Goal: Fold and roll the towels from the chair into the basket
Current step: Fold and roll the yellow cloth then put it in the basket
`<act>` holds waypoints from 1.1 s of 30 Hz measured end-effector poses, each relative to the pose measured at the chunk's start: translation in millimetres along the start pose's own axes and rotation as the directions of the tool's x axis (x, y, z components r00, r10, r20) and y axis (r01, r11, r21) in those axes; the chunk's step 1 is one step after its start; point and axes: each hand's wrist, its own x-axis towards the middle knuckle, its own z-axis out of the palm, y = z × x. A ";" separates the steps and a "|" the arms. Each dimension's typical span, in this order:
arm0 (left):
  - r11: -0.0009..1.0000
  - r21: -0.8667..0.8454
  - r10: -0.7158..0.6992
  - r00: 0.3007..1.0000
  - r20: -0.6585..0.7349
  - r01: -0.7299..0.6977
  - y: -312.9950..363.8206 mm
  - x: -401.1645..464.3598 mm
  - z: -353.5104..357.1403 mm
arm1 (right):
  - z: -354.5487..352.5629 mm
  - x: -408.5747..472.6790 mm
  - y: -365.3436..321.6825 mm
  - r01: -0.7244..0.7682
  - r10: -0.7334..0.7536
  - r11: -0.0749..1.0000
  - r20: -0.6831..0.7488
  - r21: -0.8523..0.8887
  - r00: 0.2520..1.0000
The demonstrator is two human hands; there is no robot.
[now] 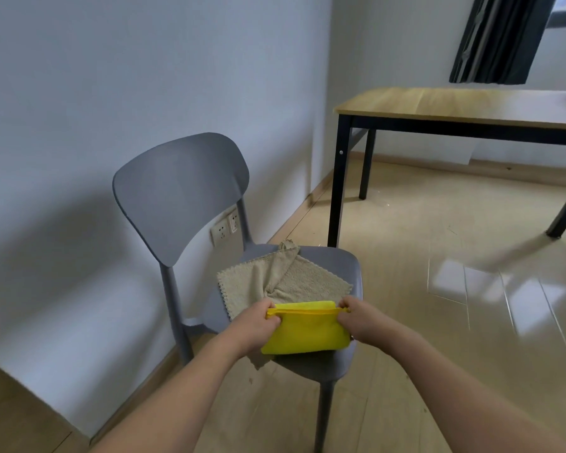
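- Two bare forearms reached in from the bottom edge of the head view toward the seat of a grey moulded plastic chair [190, 191].
- Left hand [257, 325] pinched the left end of a folded bright yellow microfibre towel [307, 331], its grip curled round the towel's upper folded edge.
- Right hand [356, 317] pinched the right end of the same edge in the same way, so the fold ran taut between both hands.
- That yellow towel lay at the front of the chair seat, partly overlapping a beige terry towel with zigzag-cut edges [291, 276].
- One corner of the beige towel was folded over toward the backrest, and its near-left corner hung off the seat's front.
- Beyond the chair to the right stood a wooden-topped table with black metal legs [455, 104] on a pale, glossy wooden floor [438, 305].
- Behind the backrest, white wall sockets [224, 227] sat low on the wall, and a dark curtain [500, 37] hung at the upper right.
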 end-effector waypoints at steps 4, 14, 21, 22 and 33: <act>0.994 -0.077 -0.089 0.989 -0.114 0.081 -3.2 28.2 7.0 | 7.8 32.6 -1.4 -0.013 0.011 1.000 -0.080 -0.024 0.997; 0.974 0.130 -0.154 0.964 -0.216 0.185 -20.5 64.8 32.6 | 35.5 74.0 12.1 -0.066 0.001 0.961 -0.236 -0.269 0.972; 0.994 0.036 -0.086 0.959 -0.270 0.099 -15.2 58.9 24.4 | 31.7 65.1 4.9 0.007 -0.033 0.997 -0.327 -0.081 0.945; 0.995 -0.050 -0.092 0.958 -0.271 0.081 -9.8 54.9 20.7 | 28.6 60.9 -0.4 0.013 -0.001 0.999 -0.317 0.037 0.948; 0.879 -0.458 -0.045 0.930 -0.364 -0.137 94.6 22.5 -19.1 | -44.6 4.8 -47.2 0.003 0.137 0.950 -0.428 0.311 0.894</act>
